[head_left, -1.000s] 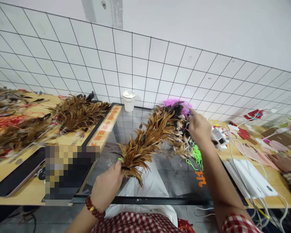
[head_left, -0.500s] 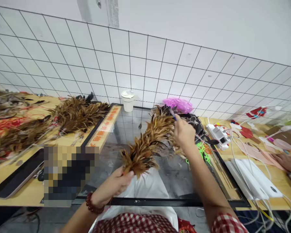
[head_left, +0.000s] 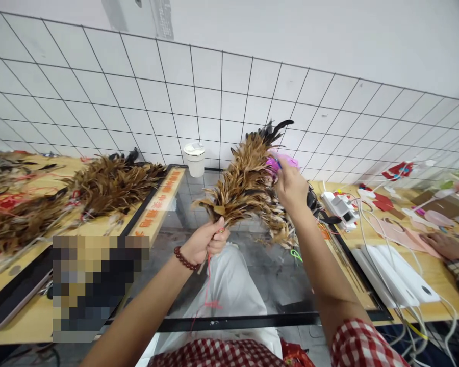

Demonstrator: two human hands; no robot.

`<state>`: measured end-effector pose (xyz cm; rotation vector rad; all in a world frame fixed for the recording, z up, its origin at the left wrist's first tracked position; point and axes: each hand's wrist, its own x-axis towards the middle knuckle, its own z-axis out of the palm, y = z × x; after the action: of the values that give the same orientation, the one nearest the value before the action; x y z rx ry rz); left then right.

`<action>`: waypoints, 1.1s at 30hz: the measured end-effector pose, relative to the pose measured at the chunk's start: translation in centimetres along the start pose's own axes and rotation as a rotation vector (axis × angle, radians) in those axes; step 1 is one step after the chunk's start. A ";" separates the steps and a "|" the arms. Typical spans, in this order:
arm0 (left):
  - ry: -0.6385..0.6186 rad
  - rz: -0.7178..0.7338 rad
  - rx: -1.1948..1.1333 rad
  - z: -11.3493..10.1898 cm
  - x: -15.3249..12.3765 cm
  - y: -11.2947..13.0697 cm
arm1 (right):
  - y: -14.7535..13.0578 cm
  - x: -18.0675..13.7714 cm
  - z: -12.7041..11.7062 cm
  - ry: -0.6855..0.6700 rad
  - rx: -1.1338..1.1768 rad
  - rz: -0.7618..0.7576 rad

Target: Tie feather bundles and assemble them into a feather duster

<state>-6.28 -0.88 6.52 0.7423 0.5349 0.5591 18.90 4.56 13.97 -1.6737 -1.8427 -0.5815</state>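
Note:
My left hand is closed around the lower end of a brown feather duster, where a red string hangs down. The duster slants up and away to the right, with long black feathers at its tip. My right hand is closed on a slim blue-handled tool beside the duster's upper right side. Its working end is hard to make out, and whether it touches the feathers I cannot tell. More brown feathers lie on the glass tabletop below the duster.
Feather dusters lie on the wooden table at left, near a phone. A white lidded tub and a pink plastic bag stand at the back. White boxes, cables and a power strip are at right, near another person's hand.
My left hand has lifted the duster up and away from me, so its black tip now stands before the wall grid. The red string has come into view. My right hand stays beside the duster.

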 end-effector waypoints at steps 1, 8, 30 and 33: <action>-0.009 0.010 -0.021 0.1 1.0 0.6 | -0.9 -1.0 -0.1 -0.009 0.019 -0.097; -0.083 -0.060 0.008 1.0 5.2 2.1 | -1.1 -1.5 2.5 -0.165 0.001 -0.177; 0.047 0.065 -0.154 -0.7 5.3 7.5 | 1.0 3.1 7.2 0.254 0.279 0.035; 0.246 0.154 -0.118 -0.5 6.1 6.8 | -1.3 -0.3 7.0 0.146 0.267 -0.386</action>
<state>-4.02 7.39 9.71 0.6091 0.6694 0.8255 16.70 8.84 8.64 -1.0833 -2.0448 -0.5654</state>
